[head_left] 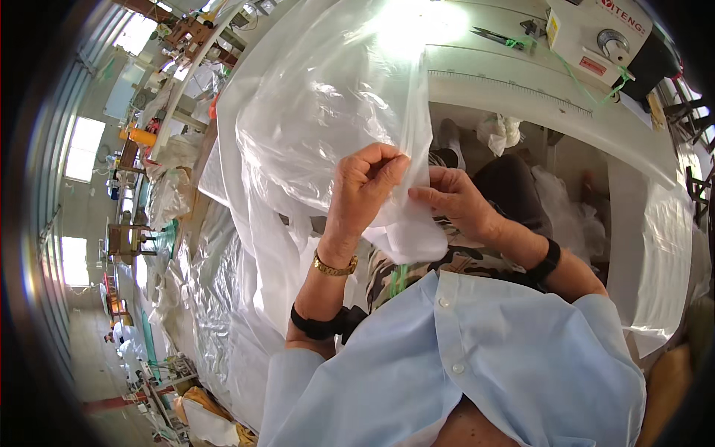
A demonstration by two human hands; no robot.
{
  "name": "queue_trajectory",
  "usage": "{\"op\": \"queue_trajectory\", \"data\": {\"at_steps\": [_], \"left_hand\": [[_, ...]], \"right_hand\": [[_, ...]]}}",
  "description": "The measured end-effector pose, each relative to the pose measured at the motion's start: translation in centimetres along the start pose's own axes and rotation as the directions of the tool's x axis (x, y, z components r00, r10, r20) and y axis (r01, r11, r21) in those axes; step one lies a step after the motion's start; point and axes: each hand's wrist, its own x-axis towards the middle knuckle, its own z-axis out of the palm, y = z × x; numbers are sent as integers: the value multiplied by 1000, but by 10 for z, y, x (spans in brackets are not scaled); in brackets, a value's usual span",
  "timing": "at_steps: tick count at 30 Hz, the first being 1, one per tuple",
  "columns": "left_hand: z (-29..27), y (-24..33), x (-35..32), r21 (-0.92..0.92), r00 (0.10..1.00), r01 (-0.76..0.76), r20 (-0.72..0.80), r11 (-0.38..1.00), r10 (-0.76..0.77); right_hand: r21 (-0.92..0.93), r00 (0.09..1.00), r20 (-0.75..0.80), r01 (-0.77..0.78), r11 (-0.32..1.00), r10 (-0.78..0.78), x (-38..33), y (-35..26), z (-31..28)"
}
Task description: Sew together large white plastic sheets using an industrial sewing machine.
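The big white sewing table (521,104) fills the far side of the scene, and everything sits around it. Draped off its near edge, falling toward the person's lap, is a large clear plastic sheet (313,112), billowing and creased, bright where light hits it near the tabletop. More heaped plastic film (216,313) lies on the floor, well away from the table on the person's left. At the table's far right corner stands a white sewing machine (596,37); a pair of scissors (495,35) lies on the tabletop just left of the machine.

In front of the table's near edge, both hands work the sheet's lower fold. The left hand (365,186), with a gold watch (335,266) at its wrist, is curled tight into a fist, thumb and fingers pinching a bunched edge of the plastic. The right hand (454,197), black band (547,261) on its wrist, is close beside it, nearly touching, its fingertips pressed together on the same fold, the thin film caught between them.
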Motion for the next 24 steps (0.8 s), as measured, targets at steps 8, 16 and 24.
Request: {"op": "queue_trajectory", "data": {"at_steps": [8,16,24], "left_hand": [[3,-11,-7,49,996,-80,30,996,79],[-2,-11,-12,369,982,-179,8,912,190],[-18,-15,-17,339,1000,-17,-15,941,23]], "right_hand": [[-594,979,-4,163,788,-206,-11,-8,27],[-824,910,319,404,398,-264,-9,-3,41],[-683,676,700,728,59,-231,19,-3,31]]}}
